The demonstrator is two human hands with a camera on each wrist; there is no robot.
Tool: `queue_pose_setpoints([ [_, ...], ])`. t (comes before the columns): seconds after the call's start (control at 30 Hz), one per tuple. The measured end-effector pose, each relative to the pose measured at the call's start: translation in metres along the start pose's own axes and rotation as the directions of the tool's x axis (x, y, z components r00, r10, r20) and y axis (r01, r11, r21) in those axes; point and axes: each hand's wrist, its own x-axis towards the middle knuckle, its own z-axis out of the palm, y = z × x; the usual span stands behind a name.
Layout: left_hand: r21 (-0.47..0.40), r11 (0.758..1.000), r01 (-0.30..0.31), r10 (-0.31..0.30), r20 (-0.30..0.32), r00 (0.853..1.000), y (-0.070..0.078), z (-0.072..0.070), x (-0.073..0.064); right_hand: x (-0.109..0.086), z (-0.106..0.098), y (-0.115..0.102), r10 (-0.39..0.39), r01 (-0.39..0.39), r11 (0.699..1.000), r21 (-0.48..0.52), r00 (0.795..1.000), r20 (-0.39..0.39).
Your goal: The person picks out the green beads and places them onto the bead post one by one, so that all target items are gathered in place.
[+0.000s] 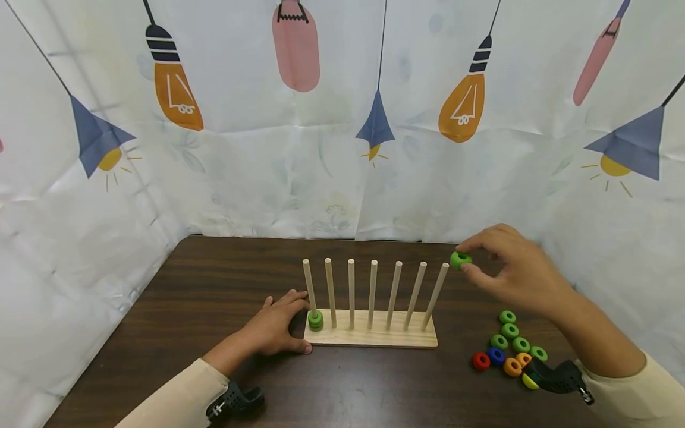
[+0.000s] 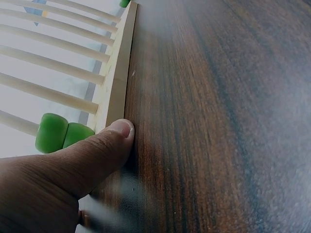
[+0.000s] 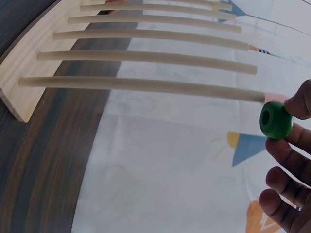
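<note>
I have the person's right grip [image 1: 521, 270] raised above the surface [image 1: 214, 285], pinching a green bead [image 1: 460, 260] between thumb and fingertips. That bead sits just beside the tip of the rightmost peg [image 1: 435, 297], off the peg, with its hole showing. In my right wrist feed the hole faces towards the peg side; I cannot tell whether bead and peg touch.

The left grip [image 1: 275, 324] holds the left end of the wooden base [image 1: 374, 337], its thumb against the front edge, as my left wrist feed also shows, and its fingers round by the back corner. Seven pegs rise in a row from the base, and I count two green beads [image 1: 316, 320] stacked at the foot of the leftmost peg [image 1: 308, 282]. The other six pegs carry no beads.

Over to the right of the base, near the right forearm, I see a loose group lying on the surface: five green beads [image 1: 510, 330], a red bead [image 1: 481, 361], a blue bead [image 1: 496, 356], two orange beads [image 1: 512, 367] and a yellow bead [image 1: 530, 381], the last partly hidden by the black wrist camera [image 1: 556, 377]. A white curtain [image 1: 278, 196] printed with lamps hangs behind.
</note>
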Motion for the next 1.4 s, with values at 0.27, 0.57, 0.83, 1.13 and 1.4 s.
queue_pose_setpoints([
  [0.27,0.003,1.000,-0.005,0.005,0.001,1.000,0.001,-0.002,0.000,0.004,0.002,-0.004,-0.021,0.021,1.000,0.009,1.000,0.004],
  [0.57,0.005,1.000,0.003,-0.003,0.004,1.000,0.000,-0.002,0.001,0.010,0.007,-0.007,-0.060,0.060,0.998,0.033,0.998,0.005],
  [0.83,0.000,1.000,0.002,-0.002,-0.003,1.000,-0.001,0.000,0.001,0.016,0.012,-0.012,-0.063,0.063,0.997,0.037,0.998,0.009],
  [1.13,0.001,1.000,0.003,-0.003,0.001,1.000,0.000,0.000,0.000,0.022,0.018,-0.017,-0.089,0.088,0.995,0.057,0.996,0.006],
  [1.4,-0.002,1.000,0.002,-0.002,0.003,1.000,-0.001,0.001,0.000,0.026,0.022,-0.021,-0.091,0.089,0.994,0.066,0.996,0.023],
])
